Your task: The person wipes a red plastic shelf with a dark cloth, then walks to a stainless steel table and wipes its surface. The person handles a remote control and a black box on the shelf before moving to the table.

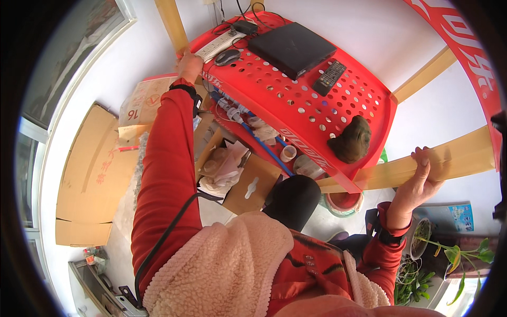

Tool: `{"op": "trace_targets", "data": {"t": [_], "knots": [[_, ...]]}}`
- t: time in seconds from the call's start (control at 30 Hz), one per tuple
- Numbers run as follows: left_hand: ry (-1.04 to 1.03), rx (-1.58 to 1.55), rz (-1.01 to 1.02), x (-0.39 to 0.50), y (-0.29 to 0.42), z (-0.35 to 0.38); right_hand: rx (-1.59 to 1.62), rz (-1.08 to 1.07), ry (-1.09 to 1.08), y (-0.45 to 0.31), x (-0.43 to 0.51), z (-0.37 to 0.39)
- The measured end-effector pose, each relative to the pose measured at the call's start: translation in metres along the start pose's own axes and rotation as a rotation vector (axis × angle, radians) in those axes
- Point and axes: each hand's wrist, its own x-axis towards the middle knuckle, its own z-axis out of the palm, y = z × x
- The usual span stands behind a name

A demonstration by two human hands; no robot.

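Note:
A red perforated display shelf (pixel 253 85) with white writing on its front edge stands before me on tan upright posts. My left hand (pixel 189 65) grips its left corner, by the left front post (pixel 173 24). At the right, my right hand (pixel 420 188) is around the right front post (pixel 380 174), its thumb raised along it. On the shelf lie a black set-top box (pixel 292 48), a remote control (pixel 329 77), a computer mouse (pixel 227 57), a white power strip (pixel 220 46) and a dark brown rock-like lump (pixel 352 140).
A lower red tier (pixel 237 132) carries blue rods (pixel 257 136) and a small tub (pixel 288 153). Below are an opened cardboard box (pixel 253 184) and a bucket (pixel 342 204). Cardboard (pixel 95 178) leans at the left; potted plants (pixel 420 237) stand at the right. Cables (pixel 237 18) trail behind the shelf.

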Motion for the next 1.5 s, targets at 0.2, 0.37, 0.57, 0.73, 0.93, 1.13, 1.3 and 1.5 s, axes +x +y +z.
{"op": "trace_targets", "data": {"t": [0.2, 0.37, 0.57, 0.73, 0.93, 1.13, 1.3, 1.5], "knots": [[0.098, -0.034, 0.078, -0.018, -0.002, 0.012, 0.050, 0.019, -0.010, 0.005, 0.001, -0.005], [0.074, -0.111, 0.143, -0.027, -0.005, 0.023, 0.036, 0.025, 0.003, 0.003, 0.001, -0.004], [0.210, -0.031, 0.261, -0.031, -0.015, 0.021, 0.086, 0.088, 0.049, 0.002, 0.001, 0.001], [0.423, -0.334, 0.721, -0.080, 0.055, -0.034, 0.161, 0.004, -0.016, 0.007, 0.002, -0.001], [-0.304, -0.475, 1.326, -0.274, 0.203, -0.038, -0.064, -0.114, 0.010, 0.011, 0.005, -0.004], [-0.761, -0.051, 1.299, -0.353, 0.294, 0.010, 0.165, -0.002, -0.008, 0.007, 0.005, 0.001], [-0.784, 0.015, 1.259, -0.380, 0.301, 0.023, 0.013, -0.107, -0.003, 0.006, 0.005, 0.001], [-0.693, -0.236, 1.019, -0.298, 0.237, -0.024, 0.010, -0.076, -0.016, 0.005, 0.004, -0.002]]}}
